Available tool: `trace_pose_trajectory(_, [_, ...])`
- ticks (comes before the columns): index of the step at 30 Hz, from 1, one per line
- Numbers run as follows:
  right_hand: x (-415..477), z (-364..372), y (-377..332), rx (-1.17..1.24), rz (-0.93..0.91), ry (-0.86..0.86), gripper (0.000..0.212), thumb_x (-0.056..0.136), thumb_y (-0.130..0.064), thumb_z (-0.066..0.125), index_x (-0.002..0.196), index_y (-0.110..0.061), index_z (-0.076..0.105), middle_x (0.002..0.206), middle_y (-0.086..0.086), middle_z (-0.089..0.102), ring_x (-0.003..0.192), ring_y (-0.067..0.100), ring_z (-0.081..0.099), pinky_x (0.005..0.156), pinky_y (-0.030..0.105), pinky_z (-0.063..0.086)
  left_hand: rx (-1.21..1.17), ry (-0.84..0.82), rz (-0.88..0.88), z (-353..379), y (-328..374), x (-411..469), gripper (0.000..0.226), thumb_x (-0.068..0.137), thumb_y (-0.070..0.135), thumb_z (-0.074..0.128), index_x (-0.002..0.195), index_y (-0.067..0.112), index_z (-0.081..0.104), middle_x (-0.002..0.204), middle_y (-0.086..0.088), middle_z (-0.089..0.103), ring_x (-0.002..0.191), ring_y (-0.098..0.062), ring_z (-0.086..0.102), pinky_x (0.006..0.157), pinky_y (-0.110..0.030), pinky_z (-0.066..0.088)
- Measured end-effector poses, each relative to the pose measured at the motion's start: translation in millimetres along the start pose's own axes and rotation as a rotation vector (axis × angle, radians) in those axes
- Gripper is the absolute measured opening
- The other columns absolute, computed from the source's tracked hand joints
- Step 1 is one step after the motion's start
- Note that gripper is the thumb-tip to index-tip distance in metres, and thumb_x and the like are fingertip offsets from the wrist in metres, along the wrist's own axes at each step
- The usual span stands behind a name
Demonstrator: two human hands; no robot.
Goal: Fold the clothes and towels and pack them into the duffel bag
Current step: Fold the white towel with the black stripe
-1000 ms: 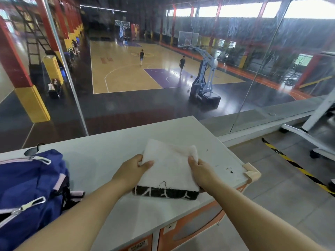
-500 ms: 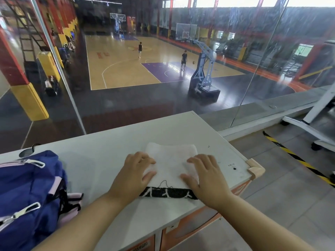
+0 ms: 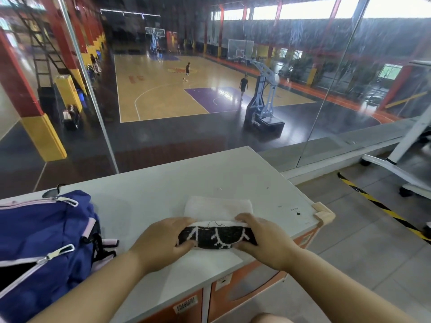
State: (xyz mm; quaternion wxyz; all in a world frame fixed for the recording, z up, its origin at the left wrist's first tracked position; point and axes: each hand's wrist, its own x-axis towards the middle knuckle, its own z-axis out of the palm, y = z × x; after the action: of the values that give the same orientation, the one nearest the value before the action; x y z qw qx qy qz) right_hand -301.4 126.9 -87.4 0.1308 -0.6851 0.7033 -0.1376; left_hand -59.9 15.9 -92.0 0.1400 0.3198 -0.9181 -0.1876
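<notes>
Left hand [image 3: 161,238] and right hand [image 3: 265,238] grip one towel [image 3: 217,208]; one duffel bag [image 3: 42,229] nearby

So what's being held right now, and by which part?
The white towel, by its black patterned near edge: the left-hand grip holds the left end, the right-hand grip the right end.

One towel [image 3: 218,207], one duffel bag [image 3: 42,229], one white counter [image 3: 175,183], one corner guard [image 3: 323,212]. Two hands: left hand [image 3: 161,238], right hand [image 3: 263,241]. Court below: two clear players, near player [image 3: 243,84] and far player [image 3: 187,69] - others at the far end too small to count. One near hoop stand [image 3: 264,99].
</notes>
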Motion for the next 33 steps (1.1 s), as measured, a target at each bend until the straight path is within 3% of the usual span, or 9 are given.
trace_pose_trajectory(6, [9.5, -15.6, -2.3, 0.300, 0.140, -0.028, 0.022, 0.086, -0.048, 0.058, 0.094, -0.028, 0.054, 0.091, -0.004, 0.055, 0.081, 0.013, 0.052, 0.070, 0.028, 0.042, -0.266, 0.010, -0.270, -11.2, 7.4, 7.4, 0.030, 0.081, 0.059, 0.056, 0.094, 0.032, 0.060, 0.084, 0.007, 0.067, 0.074, -0.009, 0.061, 0.066, -0.028, 0.047])
trace_pose_trajectory(10, [26.5, -17.7, -1.2, 0.358, 0.326, -0.048, 0.034, 0.084, -0.052, 0.060, 0.092, -0.019, 0.059, 0.098, -0.003, 0.047, 0.085, 0.016, 0.051, 0.067, 0.025, 0.039, -0.360, 0.003, -0.446, -9.1, 6.4, 28.6, 0.036, 0.078, 0.056, 0.061, 0.073, 0.020, 0.058, 0.070, 0.000, 0.058, 0.064, -0.014, 0.052, 0.057, -0.029, 0.034])
trace_pose_trajectory(15, [42.0, -17.3, 5.0, 0.445, 0.519, -0.108, 0.044, 0.074, -0.054, 0.069, 0.080, -0.016, 0.049, 0.088, 0.005, 0.052, 0.075, 0.023, 0.054, 0.062, 0.037, 0.050, -0.421, -0.089, -0.672, -10.4, 6.2, 51.0, 0.046, 0.072, 0.052, 0.067, 0.090, 0.012, 0.056, 0.087, -0.003, 0.061, 0.075, -0.018, 0.057, 0.059, -0.030, 0.042])
trace_pose_trajectory(18, [47.1, -16.8, 6.1, 0.643, 0.599, -0.126, 0.052, 0.070, -0.042, 0.078, 0.095, -0.011, 0.045, 0.094, 0.009, 0.057, 0.084, 0.028, 0.062, 0.058, 0.040, 0.057, -0.622, -0.171, -0.816, -15.5, 11.0, 57.5, 0.035, 0.072, 0.039, 0.074, 0.089, 0.012, 0.058, 0.090, -0.009, 0.063, 0.077, -0.024, 0.063, 0.064, -0.034, 0.056])
trace_pose_trajectory(21, [47.2, -19.0, 3.8, 0.664, 0.602, -0.148, 0.059, 0.065, -0.035, 0.082, 0.102, -0.004, 0.049, 0.097, 0.010, 0.060, 0.086, 0.027, 0.064, 0.061, 0.043, 0.058, -0.765, -0.237, -0.883, -17.1, 8.7, 56.6, 0.029, 0.071, 0.029, 0.078, 0.089, 0.011, 0.064, 0.089, -0.009, 0.063, 0.072, -0.024, 0.060, 0.064, -0.031, 0.052])
trace_pose_trajectory(24, [40.9, -20.4, 2.6, 0.636, 0.512, -0.132, 0.045, 0.058, -0.033, 0.084, 0.083, -0.006, 0.058, 0.077, 0.008, 0.060, 0.072, 0.024, 0.060, 0.064, 0.043, 0.051, -0.851, -0.255, -0.872, -14.6, 4.6, 50.4, 0.036, 0.062, 0.023, 0.082, 0.092, 0.009, 0.068, 0.091, -0.011, 0.067, 0.074, -0.025, 0.062, 0.066, -0.032, 0.051])
trace_pose_trajectory(29, [24.8, -25.5, -4.1, 0.480, 0.404, -0.155, 0.063, 0.054, -0.031, 0.086, 0.106, -0.017, 0.053, 0.099, 0.005, 0.057, 0.093, 0.024, 0.057, 0.083, 0.039, 0.049, -0.849, -0.215, -0.622, -16.2, 4.7, 28.8, 0.053, 0.055, 0.016, 0.086, 0.101, 0.010, 0.059, 0.100, -0.013, 0.067, 0.085, -0.028, 0.068, 0.076, -0.040, 0.057])
trace_pose_trajectory(31, [19.1, -27.3, -10.6, 0.376, 0.316, -0.161, 0.059, 0.051, -0.030, 0.085, 0.100, -0.015, 0.057, 0.101, 0.006, 0.056, 0.091, 0.026, 0.057, 0.080, 0.042, 0.051, -0.688, -0.170, -0.501, -18.0, 7.9, 16.5, 0.053, 0.056, 0.020, 0.086, 0.100, 0.020, 0.056, 0.103, -0.005, 0.065, 0.092, -0.022, 0.065, 0.083, -0.039, 0.055])
trace_pose_trajectory(33, [13.4, -29.2, -19.8, 0.194, 0.246, -0.156, 0.063, 0.053, -0.030, 0.084, 0.106, -0.018, 0.052, 0.104, -0.001, 0.045, 0.093, 0.021, 0.048, 0.070, 0.029, 0.046, -0.523, -0.147, -0.375, -18.3, 10.6, 4.3, 0.055, 0.057, 0.029, 0.085, 0.100, 0.031, 0.051, 0.104, 0.006, 0.063, 0.094, -0.012, 0.061, 0.083, -0.035, 0.053])
